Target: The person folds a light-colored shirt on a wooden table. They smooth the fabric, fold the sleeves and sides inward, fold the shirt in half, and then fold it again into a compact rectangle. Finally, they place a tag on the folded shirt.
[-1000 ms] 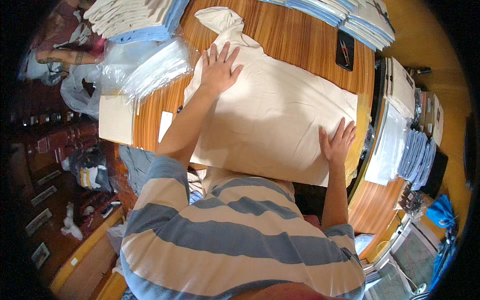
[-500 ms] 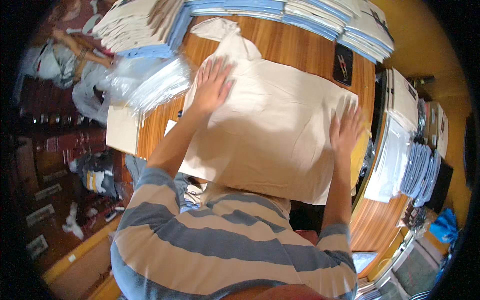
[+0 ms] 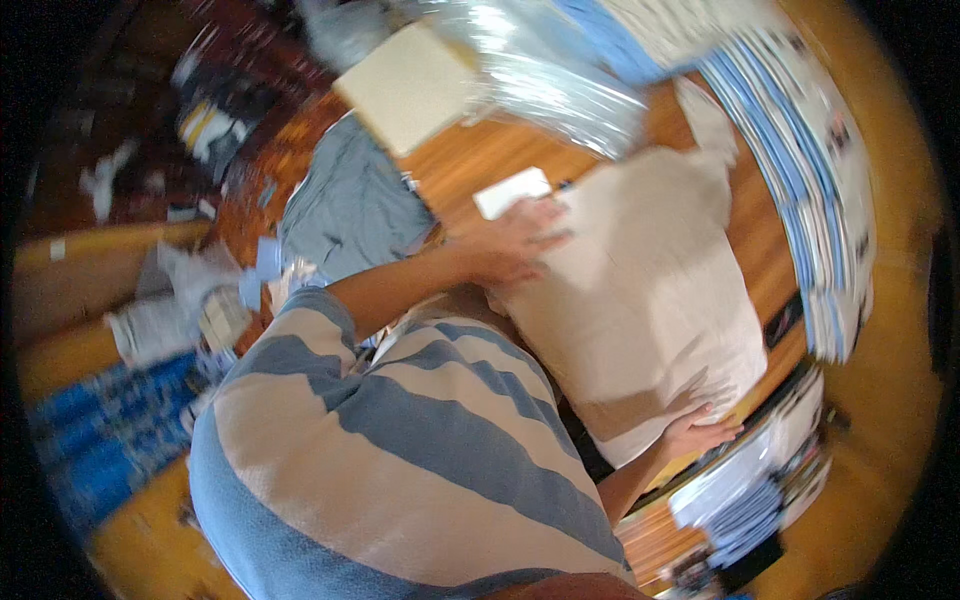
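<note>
A cream cloth garment lies spread over the wooden table, with a sleeve-like piece reaching toward its far end. My left hand is at the garment's left edge, fingers stretched out and somewhat blurred. Just beyond that hand lies a small white card-like piece. At the garment's near right edge, my right hand rests with its fingers extended. Neither hand grips the cloth.
Clear plastic bags and a cream board lie at the far left of the table. Stacks of folded blue and white garments line the far right side. Grey cloth hangs by the left edge.
The view has swung to the left, so the table appears rotated. My left hand has moved from the garment's upper part to its left edge. My right hand stays by the right edge.
</note>
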